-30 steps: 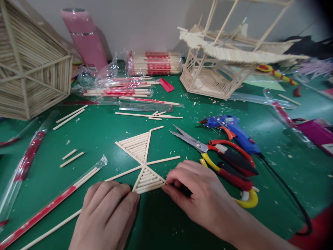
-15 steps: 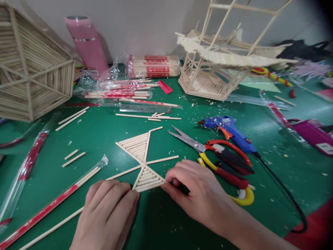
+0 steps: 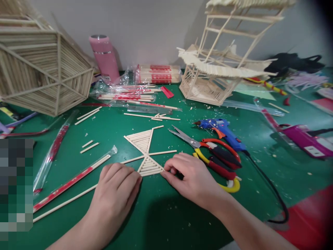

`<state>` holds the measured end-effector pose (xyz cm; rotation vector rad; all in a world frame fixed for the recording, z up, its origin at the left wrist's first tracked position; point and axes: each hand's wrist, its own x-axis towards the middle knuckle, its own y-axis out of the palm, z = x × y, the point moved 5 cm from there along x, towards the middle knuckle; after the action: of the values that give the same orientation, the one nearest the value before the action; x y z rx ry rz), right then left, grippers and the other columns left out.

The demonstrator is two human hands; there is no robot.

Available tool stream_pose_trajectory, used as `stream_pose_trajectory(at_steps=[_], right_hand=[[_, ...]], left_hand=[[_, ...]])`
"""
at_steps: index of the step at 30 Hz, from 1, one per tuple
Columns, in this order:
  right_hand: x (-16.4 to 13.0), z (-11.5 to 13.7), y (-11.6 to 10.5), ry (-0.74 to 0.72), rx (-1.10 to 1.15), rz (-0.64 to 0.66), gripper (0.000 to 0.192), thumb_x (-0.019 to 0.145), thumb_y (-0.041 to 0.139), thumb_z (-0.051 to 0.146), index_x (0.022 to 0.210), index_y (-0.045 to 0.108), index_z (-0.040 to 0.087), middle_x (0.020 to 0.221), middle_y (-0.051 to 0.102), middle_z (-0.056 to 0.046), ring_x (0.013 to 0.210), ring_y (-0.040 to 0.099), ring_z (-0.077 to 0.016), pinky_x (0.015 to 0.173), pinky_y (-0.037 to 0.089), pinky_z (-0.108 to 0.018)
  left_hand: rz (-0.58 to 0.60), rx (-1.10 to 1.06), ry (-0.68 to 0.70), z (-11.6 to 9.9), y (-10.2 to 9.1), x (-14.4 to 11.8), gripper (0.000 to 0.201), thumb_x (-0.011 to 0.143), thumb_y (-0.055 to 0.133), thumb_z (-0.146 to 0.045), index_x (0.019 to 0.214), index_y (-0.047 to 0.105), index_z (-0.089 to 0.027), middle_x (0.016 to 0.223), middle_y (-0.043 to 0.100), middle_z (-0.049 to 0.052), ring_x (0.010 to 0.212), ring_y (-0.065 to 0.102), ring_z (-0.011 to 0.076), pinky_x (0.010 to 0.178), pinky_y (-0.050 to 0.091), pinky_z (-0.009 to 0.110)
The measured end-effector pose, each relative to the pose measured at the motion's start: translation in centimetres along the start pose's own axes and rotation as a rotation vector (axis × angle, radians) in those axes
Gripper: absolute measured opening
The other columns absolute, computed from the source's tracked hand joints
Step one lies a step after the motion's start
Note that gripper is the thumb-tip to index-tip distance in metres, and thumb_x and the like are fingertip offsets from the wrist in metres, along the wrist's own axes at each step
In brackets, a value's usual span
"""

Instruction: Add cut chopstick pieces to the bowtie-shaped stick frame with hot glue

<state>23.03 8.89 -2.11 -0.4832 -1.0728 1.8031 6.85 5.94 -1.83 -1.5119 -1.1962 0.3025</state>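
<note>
The stick frame (image 3: 146, 155) lies between the left hand (image 3: 117, 185), which touches one near corner, grip hidden, and the right hand (image 3: 191, 178), pinching another.

- I have bare table (image 3: 151, 215) between the left hand (image 3: 114, 189) and right hand (image 3: 191, 177), nearer than the frame (image 3: 146, 155).
- I count the scissors (image 3: 221, 153) as an obstacle just beside the right hand; behind lies the glue gun (image 3: 225, 131), its cord (image 3: 265, 180) curving nearer.
- Past the cord I get open space toward the purple box (image 3: 303, 139).
- Leftward, the wrapped sticks (image 3: 78, 180) and long stick (image 3: 65, 202) slant across my way.
- Between the short sticks (image 3: 90, 148) and frame I see a passable lane.
- The bottle (image 3: 104, 59), packet (image 3: 158, 74) and model (image 3: 208, 69) block me at the back.
</note>
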Motion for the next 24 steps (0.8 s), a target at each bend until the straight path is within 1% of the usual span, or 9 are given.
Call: stream_pose_trajectory(at_steps=[5,11,17,24], right_hand=[[0.0,0.2,-0.1,-0.020,-0.004,-0.002,0.016,0.085,0.053,0.023,0.070,0.054,0.018,0.063,0.054,0.002,0.063,0.047,-0.0127,0.059,0.034,-0.025],[-0.2,0.2,-0.1,-0.022,-0.016,-0.006,0.013,0.083,0.054,0.022,0.070,0.055,0.019,0.062,0.054,0.002,0.063,0.049,-0.0133,0.058,0.035,-0.026],[0.0,0.2,0.0,-0.011,-0.020,0.000,0.014,0.084,0.053,0.022,0.070,0.055,0.019,0.062,0.054,0.002,0.064,0.049,-0.0136,0.058,0.035,-0.026],[-0.2,0.2,0.0,0.004,-0.018,0.017,0.013,0.084,0.054,0.021,0.071,0.055,0.019,0.063,0.054,0.002,0.065,0.049,-0.0135,0.059,0.034,-0.026]], left_hand=[[-0.026,0.025,0.029,-0.3,-0.3,0.0,0.009,0.084,0.051,-0.008,0.085,0.058,-0.014,0.079,0.062,0.003,0.074,0.049,0.0162,0.068,0.037,0.032],[-0.056,0.171,0.056,-0.8,-0.8,0.1,0.016,0.086,0.048,-0.013,0.077,0.061,-0.014,0.072,0.062,0.003,0.069,0.048,0.0174,0.065,0.036,0.033],[-0.053,0.223,0.105,-1.1,-0.7,0.0,0.022,0.087,0.046,-0.011,0.072,0.062,-0.014,0.069,0.062,0.004,0.068,0.049,0.0188,0.063,0.035,0.034],[-0.027,0.300,0.158,-1.3,-0.7,0.2,0.023,0.086,0.044,-0.010,0.074,0.063,-0.012,0.068,0.061,0.006,0.067,0.049,0.0195,0.062,0.036,0.034]])
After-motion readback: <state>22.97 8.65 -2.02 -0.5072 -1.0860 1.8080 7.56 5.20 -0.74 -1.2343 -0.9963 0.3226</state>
